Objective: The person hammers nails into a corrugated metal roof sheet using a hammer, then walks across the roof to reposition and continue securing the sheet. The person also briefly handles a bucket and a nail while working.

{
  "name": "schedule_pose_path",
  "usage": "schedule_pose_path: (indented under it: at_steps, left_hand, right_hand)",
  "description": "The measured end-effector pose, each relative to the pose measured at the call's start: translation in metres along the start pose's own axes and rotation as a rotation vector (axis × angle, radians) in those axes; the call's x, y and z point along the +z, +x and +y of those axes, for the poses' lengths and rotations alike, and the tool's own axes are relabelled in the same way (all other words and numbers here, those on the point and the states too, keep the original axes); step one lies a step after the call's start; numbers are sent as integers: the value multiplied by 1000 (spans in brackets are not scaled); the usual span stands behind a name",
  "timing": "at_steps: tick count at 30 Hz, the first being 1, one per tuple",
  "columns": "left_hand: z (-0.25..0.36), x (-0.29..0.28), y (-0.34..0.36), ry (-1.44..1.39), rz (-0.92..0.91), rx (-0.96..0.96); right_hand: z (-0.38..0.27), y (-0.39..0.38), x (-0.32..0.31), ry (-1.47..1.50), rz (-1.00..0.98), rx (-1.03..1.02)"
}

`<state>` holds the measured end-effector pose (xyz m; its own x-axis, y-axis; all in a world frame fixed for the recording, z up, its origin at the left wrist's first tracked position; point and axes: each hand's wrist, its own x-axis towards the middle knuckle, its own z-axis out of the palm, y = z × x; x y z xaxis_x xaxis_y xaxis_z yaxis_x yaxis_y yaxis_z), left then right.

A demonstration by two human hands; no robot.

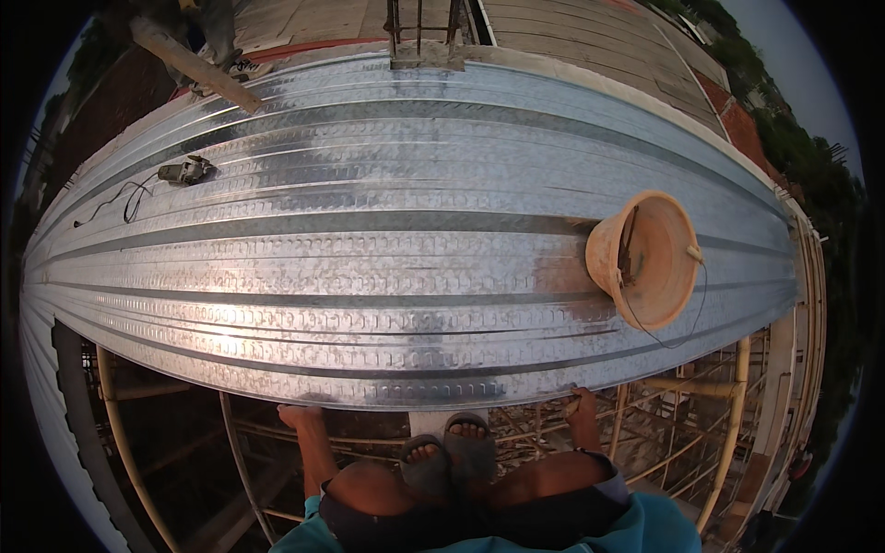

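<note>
I squat at the near edge of a ribbed galvanized metal sheet [387,258], my sandaled feet [424,456] on a pale narrow support. My left hand [300,415] grips that edge at the lower left, its fingertips partly hidden at the rim. My right hand [582,405] holds the same edge farther right, fingers curled at it. An orange plastic bucket [673,263] rests on the sheet at the right, with dark rod-like items inside and a wire handle hanging down. A small power tool [184,170] with a black cord lies on the sheet at the upper left.
Another person's legs [214,41] and a wooden plank [194,64] are at the top left. Rebar posts [419,28] rise beyond the far edge beside a boarded deck [581,46]. Bamboo scaffolding [742,378] and a deep drop show below the near edge.
</note>
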<state>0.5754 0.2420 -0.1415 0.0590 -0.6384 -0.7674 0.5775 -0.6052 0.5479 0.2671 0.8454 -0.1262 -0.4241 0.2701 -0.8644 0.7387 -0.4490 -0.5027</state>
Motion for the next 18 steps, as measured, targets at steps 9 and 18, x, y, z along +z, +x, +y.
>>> schedule_pose_path:
  at_steps: [9, 18]
  left_hand:
    - [28, -12, 3, 72, 400, 44]
    - [64, 17, -84, 953, 554, 1015]
  right_hand:
    - [2, -14, 8, 123, -34, -82]
    - [-9, -47, -66, -107, 193, -372]
